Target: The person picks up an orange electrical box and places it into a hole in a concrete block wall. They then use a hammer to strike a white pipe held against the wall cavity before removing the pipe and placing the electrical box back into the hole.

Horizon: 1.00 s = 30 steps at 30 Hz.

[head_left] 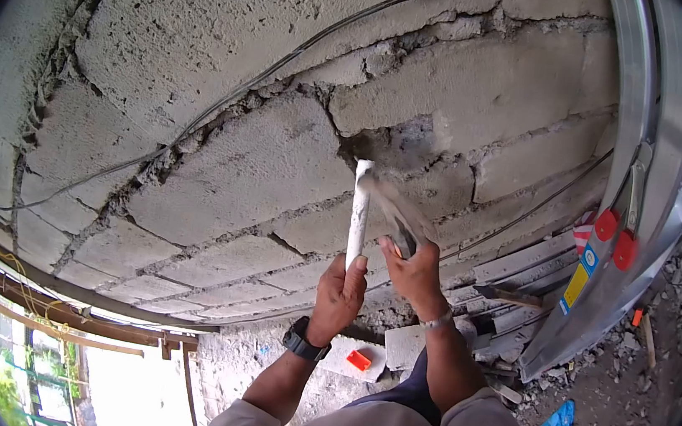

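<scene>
My left hand point(340, 295), with a black watch on its wrist, is wrapped round the lower end of a white pipe point(359, 215) smeared with grey. The pipe stands nearly upright in view, its top end overlapping a dark broken hollow point(366, 144) in the block wall. In my right hand point(414, 276) is a hand tool with a dark and orange handle point(402, 244). Its pale front part point(393, 202) is smeared by motion and reaches to the pipe's upper side; I cannot tell the tool's kind.
A grey block wall point(219, 174) with rough joints fills the view, a black cable point(292, 52) running across it. Long metal channels point(668, 149) and red-handled snips point(625, 245) are at right. Below lie a hammer point(508, 297), an orange-red piece point(359, 359), blue plastic point(557, 423) and rubble.
</scene>
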Each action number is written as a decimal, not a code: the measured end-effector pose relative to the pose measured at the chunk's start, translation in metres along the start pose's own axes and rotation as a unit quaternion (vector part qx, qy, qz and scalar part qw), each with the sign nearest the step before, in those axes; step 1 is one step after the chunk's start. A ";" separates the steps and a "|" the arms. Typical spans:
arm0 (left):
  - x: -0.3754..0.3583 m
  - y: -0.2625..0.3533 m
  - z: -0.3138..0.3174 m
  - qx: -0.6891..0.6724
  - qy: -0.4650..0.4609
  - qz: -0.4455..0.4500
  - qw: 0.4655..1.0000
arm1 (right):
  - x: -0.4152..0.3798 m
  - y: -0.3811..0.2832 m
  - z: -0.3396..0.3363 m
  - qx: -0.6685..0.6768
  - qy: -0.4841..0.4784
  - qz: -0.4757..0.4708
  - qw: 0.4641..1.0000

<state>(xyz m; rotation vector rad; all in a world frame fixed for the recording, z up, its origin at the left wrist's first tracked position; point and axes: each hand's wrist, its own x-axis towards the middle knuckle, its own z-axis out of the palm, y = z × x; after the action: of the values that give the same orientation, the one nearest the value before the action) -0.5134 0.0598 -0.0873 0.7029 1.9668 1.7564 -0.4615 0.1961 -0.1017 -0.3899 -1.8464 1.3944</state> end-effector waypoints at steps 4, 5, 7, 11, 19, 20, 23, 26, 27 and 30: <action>-0.006 0.005 0.000 0.075 0.033 -0.005 0.997 | -0.017 -0.044 -0.034 -0.002 0.058 -0.108 0.993; 0.002 0.002 -0.001 0.051 0.018 0.005 0.999 | -0.018 -0.044 -0.040 -0.003 0.060 -0.114 0.992; 0.002 -0.002 -0.004 0.027 0.006 0.009 1.000 | -0.023 -0.040 -0.038 0.184 0.094 -0.185 0.961; 0.002 -0.008 -0.009 0.077 0.009 0.054 0.996 | -0.008 0.012 0.001 0.053 0.085 -0.128 0.987; 0.011 -0.022 -0.024 0.021 -0.031 0.014 0.999 | -0.016 -0.048 -0.054 0.311 -0.043 -0.299 0.901; 0.012 -0.024 -0.022 0.024 -0.026 0.037 0.999 | -0.026 -0.068 -0.032 0.359 0.136 -0.303 0.872; 0.009 -0.013 -0.021 -0.003 -0.036 0.000 0.999 | -0.013 -0.009 -0.004 -0.017 0.055 -0.066 0.996; 0.025 -0.009 -0.026 -0.002 -0.039 0.005 0.999 | -0.010 -0.014 -0.013 -0.034 0.025 -0.072 0.997; 0.012 -0.009 -0.028 -0.023 -0.044 -0.037 0.998 | -0.024 -0.028 -0.021 -0.031 0.017 -0.058 0.998; 0.010 -0.006 -0.021 -0.023 -0.047 -0.019 0.998 | -0.026 -0.061 -0.043 0.045 0.054 -0.090 0.993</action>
<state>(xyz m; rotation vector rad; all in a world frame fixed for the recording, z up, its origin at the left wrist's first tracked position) -0.5351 0.0488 -0.0900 0.7156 1.8588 1.7097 -0.4007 0.1873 -0.0516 -0.2426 -1.6805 1.3026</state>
